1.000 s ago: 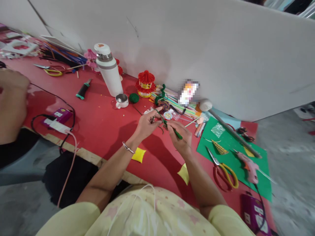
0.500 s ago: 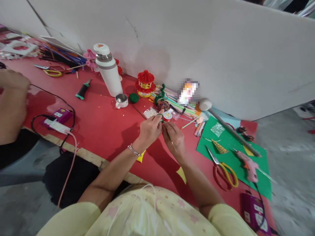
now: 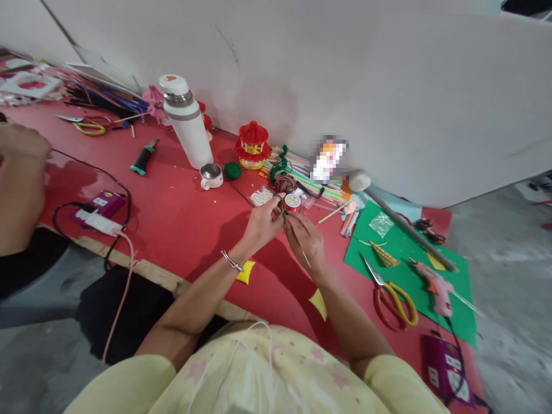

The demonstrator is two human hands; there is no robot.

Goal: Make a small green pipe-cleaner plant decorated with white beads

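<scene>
Green yarn (image 3: 284, 211) is pinched between the fingertips of my left hand (image 3: 264, 221) and my right hand (image 3: 305, 238), which nearly touch. A thin pale stick (image 3: 306, 260) pokes out below my right hand's fingers, so that hand holds it too. Just beyond the fingertips is a red spool with a white top (image 3: 292, 201). A bag of white beads (image 3: 261, 196) lies behind my left hand, near a multicoloured yarn ball (image 3: 285, 184). A dark green ball of yarn (image 3: 233, 171) sits farther left, with a dark strand running toward my hands.
A white bottle (image 3: 188, 129) and metal cup (image 3: 211, 176) stand back left, beside a red-and-yellow paper ornament (image 3: 252, 146). Scissors (image 3: 390, 296) and a pink glue gun (image 3: 437, 286) lie right, by green sheet (image 3: 463, 310). Another person's hand (image 3: 23, 144) is at far left.
My left hand has tilted slightly, its fingers now curled lower around the green yarn. My right hand has shifted a little, and the stick with it. The view has moved slightly.
</scene>
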